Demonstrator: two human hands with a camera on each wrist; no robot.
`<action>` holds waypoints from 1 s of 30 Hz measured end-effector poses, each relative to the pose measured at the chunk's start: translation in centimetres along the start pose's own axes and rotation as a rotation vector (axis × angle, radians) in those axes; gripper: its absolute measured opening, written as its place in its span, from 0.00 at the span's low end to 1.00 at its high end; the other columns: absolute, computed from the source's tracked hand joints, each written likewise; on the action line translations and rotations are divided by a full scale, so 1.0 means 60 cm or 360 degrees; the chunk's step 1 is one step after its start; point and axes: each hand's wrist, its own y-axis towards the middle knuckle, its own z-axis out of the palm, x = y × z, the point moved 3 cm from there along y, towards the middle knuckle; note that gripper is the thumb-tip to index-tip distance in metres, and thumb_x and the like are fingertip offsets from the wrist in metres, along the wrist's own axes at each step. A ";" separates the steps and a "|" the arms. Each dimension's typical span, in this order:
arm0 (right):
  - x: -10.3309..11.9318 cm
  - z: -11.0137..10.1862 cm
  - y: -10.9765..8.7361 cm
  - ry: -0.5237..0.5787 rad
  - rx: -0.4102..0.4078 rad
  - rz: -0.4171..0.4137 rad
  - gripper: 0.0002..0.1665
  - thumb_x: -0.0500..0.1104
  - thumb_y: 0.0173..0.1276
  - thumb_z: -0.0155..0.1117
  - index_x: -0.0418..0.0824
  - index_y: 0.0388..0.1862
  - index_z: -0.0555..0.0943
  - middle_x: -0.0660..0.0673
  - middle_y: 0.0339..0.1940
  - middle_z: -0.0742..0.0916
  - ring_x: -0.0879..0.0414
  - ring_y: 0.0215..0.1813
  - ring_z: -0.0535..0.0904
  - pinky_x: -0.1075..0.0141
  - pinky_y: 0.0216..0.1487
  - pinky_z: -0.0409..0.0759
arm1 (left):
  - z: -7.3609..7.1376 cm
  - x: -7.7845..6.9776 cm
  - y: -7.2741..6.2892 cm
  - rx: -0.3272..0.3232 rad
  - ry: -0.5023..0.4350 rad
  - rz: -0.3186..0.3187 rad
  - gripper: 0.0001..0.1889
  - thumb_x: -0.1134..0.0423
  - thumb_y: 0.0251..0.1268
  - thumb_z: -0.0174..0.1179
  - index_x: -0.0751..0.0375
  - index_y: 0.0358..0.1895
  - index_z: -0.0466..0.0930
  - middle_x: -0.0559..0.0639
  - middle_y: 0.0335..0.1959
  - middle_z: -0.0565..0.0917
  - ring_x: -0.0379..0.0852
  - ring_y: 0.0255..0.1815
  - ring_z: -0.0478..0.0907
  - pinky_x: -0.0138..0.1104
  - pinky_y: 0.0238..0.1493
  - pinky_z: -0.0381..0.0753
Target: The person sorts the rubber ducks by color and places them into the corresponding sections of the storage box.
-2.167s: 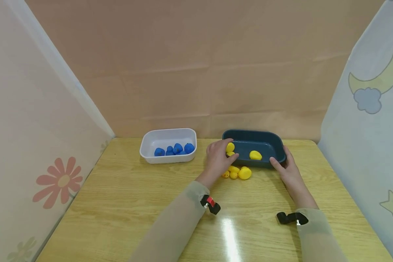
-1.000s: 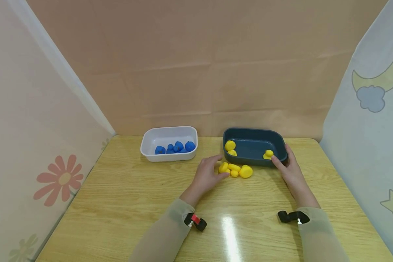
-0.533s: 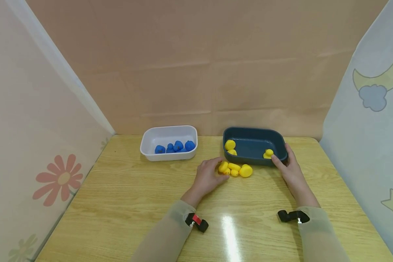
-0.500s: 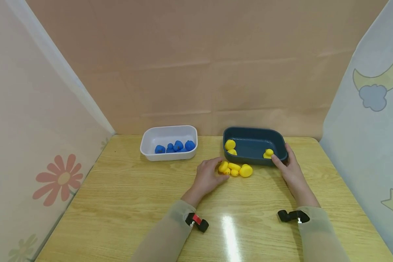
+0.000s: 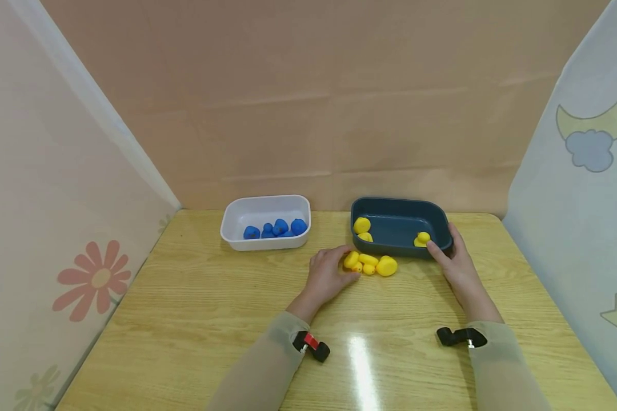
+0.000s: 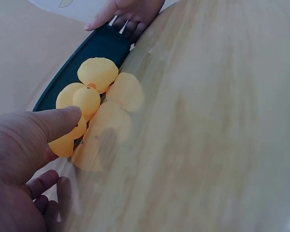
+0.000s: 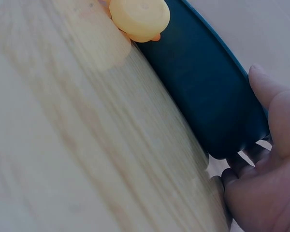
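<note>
My left hand (image 5: 329, 274) holds the left end of a short row of yellow rubber ducks (image 5: 387, 266) on the table, with thumb and index finger on either side of the end duck (image 5: 351, 261). In the left wrist view the thumb (image 6: 63, 122) lies against that duck. Behind the row stands a dark teal tray (image 5: 398, 250) with 3 yellow ducks showing inside, two at the left and one duck (image 5: 422, 239) at the right. My right hand (image 5: 460, 271) grips the tray's right end, thumb (image 7: 270, 89) on the rim and fingers round the outer wall.
A white tray (image 5: 264, 245) with several blue rubber ducks (image 5: 280, 226) stands at the back left. The wooden table (image 5: 200, 319) meets a brown backdrop (image 5: 329, 114) behind and patterned cloth panels (image 5: 100, 245) at the sides.
Since the oldest frame my left hand has left the teal tray and come down to the row's left end. The duck inside the tray's right part shifted right. Lately almost nothing has moved.
</note>
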 end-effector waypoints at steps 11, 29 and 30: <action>-0.004 0.000 0.003 -0.0008 -0.0003 -0.0003 0.60 0.58 0.88 0.60 0.55 0.93 0.27 0.41 0.93 0.38 0.38 0.92 0.34 0.40 0.89 0.40 | -0.001 0.000 0.000 0.0034 0.0014 -0.0030 0.33 0.47 0.72 0.77 0.45 0.77 0.79 0.43 0.72 0.83 0.51 0.72 0.73 0.50 0.78 0.65; -0.006 0.000 0.002 -0.0013 -0.0005 0.0006 0.59 0.57 0.88 0.60 0.54 0.93 0.27 0.40 0.93 0.38 0.36 0.91 0.34 0.39 0.88 0.40 | -0.004 0.003 -0.001 0.0001 -0.0105 -0.0089 0.33 0.49 0.71 0.79 0.46 0.76 0.80 0.42 0.68 0.86 0.49 0.68 0.75 0.47 0.73 0.71; -0.006 0.000 0.002 -0.0011 -0.0002 0.0006 0.59 0.57 0.88 0.60 0.54 0.93 0.27 0.40 0.93 0.38 0.36 0.91 0.34 0.39 0.88 0.40 | -0.006 0.003 -0.001 -0.0008 -0.0125 -0.0104 0.33 0.49 0.70 0.79 0.46 0.76 0.81 0.42 0.68 0.86 0.49 0.67 0.76 0.46 0.71 0.72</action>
